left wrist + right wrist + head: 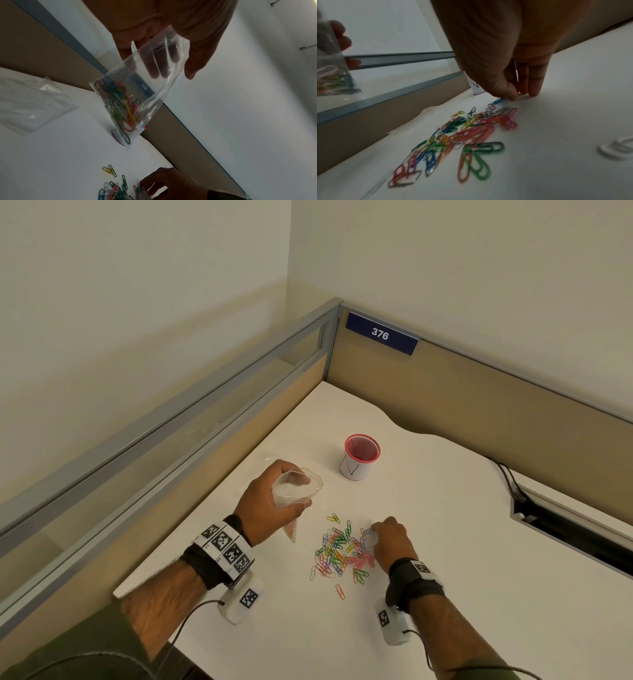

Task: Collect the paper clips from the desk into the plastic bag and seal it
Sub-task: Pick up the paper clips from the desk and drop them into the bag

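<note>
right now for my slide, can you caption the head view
Left hand holds an open plastic bag while right-hand fingers pick at the colored paper clips piled on the desk.

My left hand (270,501) holds the bag (296,494) above the desk (445,542), left of the paper clips (342,553). My right hand (390,542) rests at their right edge. A cup (359,457) stands behind them.

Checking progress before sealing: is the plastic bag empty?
No. The plastic bag, held by the left hand, has colored clips bunched at its bottom, mouth open.
</note>
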`<state>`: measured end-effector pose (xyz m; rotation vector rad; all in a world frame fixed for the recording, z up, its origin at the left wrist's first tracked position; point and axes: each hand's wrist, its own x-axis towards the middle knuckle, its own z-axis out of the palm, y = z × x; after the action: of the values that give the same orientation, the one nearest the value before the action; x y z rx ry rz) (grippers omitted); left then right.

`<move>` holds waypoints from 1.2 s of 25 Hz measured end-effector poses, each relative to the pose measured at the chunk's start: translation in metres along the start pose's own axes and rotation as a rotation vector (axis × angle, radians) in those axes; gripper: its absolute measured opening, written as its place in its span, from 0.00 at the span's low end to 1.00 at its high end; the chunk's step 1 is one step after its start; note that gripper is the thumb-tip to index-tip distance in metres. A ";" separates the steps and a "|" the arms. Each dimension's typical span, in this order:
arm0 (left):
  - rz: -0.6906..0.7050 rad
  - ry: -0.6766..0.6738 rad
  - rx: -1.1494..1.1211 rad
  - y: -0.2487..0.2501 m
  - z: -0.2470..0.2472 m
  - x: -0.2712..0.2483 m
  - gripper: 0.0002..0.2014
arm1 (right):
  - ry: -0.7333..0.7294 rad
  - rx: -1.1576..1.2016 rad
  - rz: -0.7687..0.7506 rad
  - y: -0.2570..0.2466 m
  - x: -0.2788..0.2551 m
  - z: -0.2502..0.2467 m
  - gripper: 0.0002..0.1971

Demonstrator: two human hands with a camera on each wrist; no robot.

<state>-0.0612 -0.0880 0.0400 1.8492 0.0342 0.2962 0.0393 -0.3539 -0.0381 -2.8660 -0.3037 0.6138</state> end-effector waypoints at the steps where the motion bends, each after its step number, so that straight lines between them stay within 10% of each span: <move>1: -0.003 0.004 0.008 -0.001 -0.002 0.000 0.23 | 0.006 -0.021 -0.017 -0.005 0.001 0.004 0.18; 8: -0.008 0.009 -0.001 -0.004 -0.004 0.003 0.24 | -0.010 0.010 -0.145 -0.013 -0.024 0.023 0.13; 15: -0.002 -0.027 -0.011 -0.005 0.009 0.001 0.24 | -0.073 -0.023 -0.067 0.001 -0.045 0.026 0.38; 21: 0.003 -0.037 -0.014 -0.001 0.015 0.003 0.23 | 0.039 -0.070 -0.155 -0.030 -0.033 0.040 0.14; 30: 0.008 -0.015 -0.001 0.003 0.020 0.008 0.23 | 0.068 -0.048 -0.109 -0.022 -0.019 0.028 0.09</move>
<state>-0.0494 -0.1059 0.0388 1.8510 0.0166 0.2878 0.0070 -0.3337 -0.0506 -2.8849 -0.4662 0.4944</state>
